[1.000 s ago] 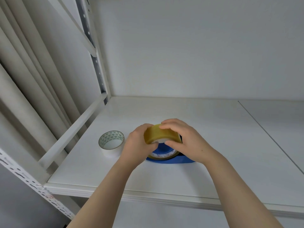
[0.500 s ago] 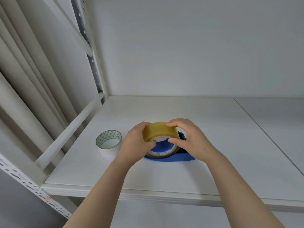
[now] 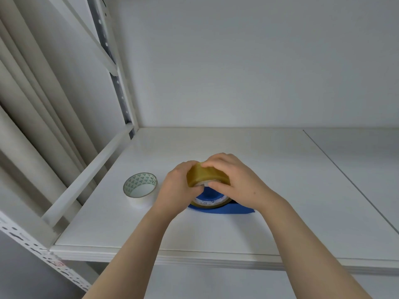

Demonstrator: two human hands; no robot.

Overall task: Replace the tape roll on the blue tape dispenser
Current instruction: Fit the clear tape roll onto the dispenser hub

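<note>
hands [image 3: 216, 184] gripping yellow tape roll [image 3: 205, 175], blue dispenser [image 3: 218, 209] beneath

white shelf [image 3: 280, 169] | metal upright [image 3: 112, 67] | curtain [image 3: 28, 104]

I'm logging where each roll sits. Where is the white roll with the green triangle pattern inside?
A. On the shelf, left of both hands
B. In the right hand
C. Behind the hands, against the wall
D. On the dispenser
A: the white roll rests untouched on the shelf, left of the left hand.

Yellowish tape roll [image 3: 206, 176] upright on blue dispenser [image 3: 222, 209].
</note>
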